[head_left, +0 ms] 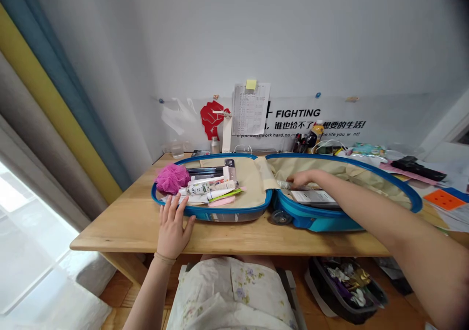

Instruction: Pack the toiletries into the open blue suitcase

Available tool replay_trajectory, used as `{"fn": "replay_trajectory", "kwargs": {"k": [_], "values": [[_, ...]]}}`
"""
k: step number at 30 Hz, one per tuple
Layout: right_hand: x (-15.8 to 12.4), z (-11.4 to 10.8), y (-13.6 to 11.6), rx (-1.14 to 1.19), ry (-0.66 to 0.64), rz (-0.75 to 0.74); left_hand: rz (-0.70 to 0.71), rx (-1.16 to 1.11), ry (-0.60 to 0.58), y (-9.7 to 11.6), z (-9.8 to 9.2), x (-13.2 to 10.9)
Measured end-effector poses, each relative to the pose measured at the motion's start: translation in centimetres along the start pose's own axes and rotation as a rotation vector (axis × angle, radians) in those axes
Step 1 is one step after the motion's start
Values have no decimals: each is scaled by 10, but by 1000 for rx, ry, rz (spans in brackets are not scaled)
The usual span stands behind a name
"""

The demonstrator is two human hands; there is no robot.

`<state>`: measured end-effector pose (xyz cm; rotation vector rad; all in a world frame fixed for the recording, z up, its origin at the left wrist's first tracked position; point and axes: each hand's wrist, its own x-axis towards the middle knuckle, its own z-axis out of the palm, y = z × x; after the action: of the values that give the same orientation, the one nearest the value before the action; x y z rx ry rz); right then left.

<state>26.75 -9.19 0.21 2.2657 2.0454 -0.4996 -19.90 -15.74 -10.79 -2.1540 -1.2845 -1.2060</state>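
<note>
A blue suitcase [234,216] with beige lining lies open on the wooden desk, its two halves side by side. My left hand [173,230] rests with fingers spread on the near rim of the left half. In that half are a pink bath puff [173,178], a Lux tube [198,189], a white tube [219,193], a green toothbrush [226,195] and a pink item [222,201]. My right hand [302,178] reaches into the right half, fingers closed at a pale, tube-like item [283,185]; its fingertips are partly hidden. A flat white-and-grey box [314,197] lies just below that hand.
Behind the suitcase stand a small bottle [214,145], a white lamp [226,134] and a yellow-labelled drink bottle [317,133]. Papers and an orange card [444,199] lie at the right. Under the desk [120,227] sits a full black bin [344,291].
</note>
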Motion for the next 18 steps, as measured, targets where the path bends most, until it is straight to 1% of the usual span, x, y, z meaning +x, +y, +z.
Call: {"fn": "replay_trajectory", "kwargs": {"k": [3,4,7,9,11,14,16,18], "values": [[8,4,1,6,-90,23,-6,-6,-3,0,0,0],[9,4,1,9,-97,23,-10,-10,-3,0,0,0],[4,-5,2,21,-73,23,-27,-28,-11,1,-1,0],[-6,-16,4,37,-45,26,-34,-34,-13,1,-1,0],[-17,-31,7,59,-6,37,-41,-37,-18,0,0,0],[-33,-56,8,87,96,77,-46,-41,-30,-1,1,-1],[-38,-67,-1,108,189,76,-41,-37,-27,-1,1,-1],[-37,-72,-21,139,265,33,-31,-30,-11,-1,1,-1]]}}
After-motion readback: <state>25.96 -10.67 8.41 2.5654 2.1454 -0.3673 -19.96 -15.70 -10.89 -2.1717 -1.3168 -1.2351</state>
